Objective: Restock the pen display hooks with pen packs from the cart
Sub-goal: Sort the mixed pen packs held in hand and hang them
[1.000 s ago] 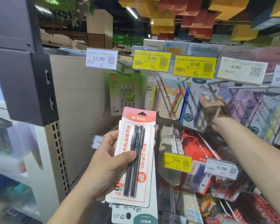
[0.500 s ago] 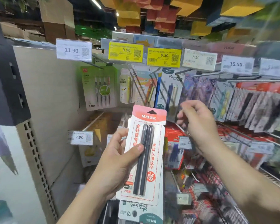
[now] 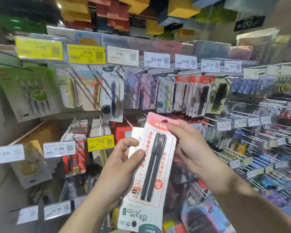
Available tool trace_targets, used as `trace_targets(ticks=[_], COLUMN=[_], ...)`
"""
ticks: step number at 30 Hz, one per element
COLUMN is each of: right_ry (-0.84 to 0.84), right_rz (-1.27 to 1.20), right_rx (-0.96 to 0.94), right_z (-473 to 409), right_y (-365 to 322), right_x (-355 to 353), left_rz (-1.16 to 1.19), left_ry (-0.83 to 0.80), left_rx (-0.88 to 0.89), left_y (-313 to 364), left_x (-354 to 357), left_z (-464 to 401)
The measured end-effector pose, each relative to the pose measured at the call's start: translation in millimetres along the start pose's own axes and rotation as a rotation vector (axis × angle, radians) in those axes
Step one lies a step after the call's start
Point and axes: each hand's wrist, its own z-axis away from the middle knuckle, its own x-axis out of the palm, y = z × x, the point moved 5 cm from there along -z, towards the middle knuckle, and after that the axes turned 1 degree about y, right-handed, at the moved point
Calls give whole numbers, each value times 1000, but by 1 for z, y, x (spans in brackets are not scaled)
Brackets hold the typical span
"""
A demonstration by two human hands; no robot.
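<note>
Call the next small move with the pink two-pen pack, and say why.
Probably lift the pink pen pack off the packs behind it with the right hand and carry it up-right toward the hooks of similar red-topped black-pen packs. The right hand already pinches its top by the hang hole, while the left hand grips the stack.

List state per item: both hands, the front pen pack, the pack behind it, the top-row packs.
left hand: grips pack stack, thumb on front
right hand: pinches front pack's top
red-and-white pen pack: held upright, off hook
second pack: behind it, upside down
top-row packs: hanging on hooks
</note>
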Motion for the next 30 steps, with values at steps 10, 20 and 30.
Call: trace_targets(ticks=[10, 20, 30], right_ry=[57, 72, 96], right_rz=[-168, -190, -42], right_rx=[-29, -26, -123], right_z=[-3, -52, -106], right_y=[-27, -49, -63], right_x=[-129, -218, -222], left_rz=[-121, -242, -278], left_ry=[40, 192, 200], left_rx=[19, 126, 193], left_y=[-49, -65, -51], left_x=[122, 158, 136], left_z=[-26, -61, -115])
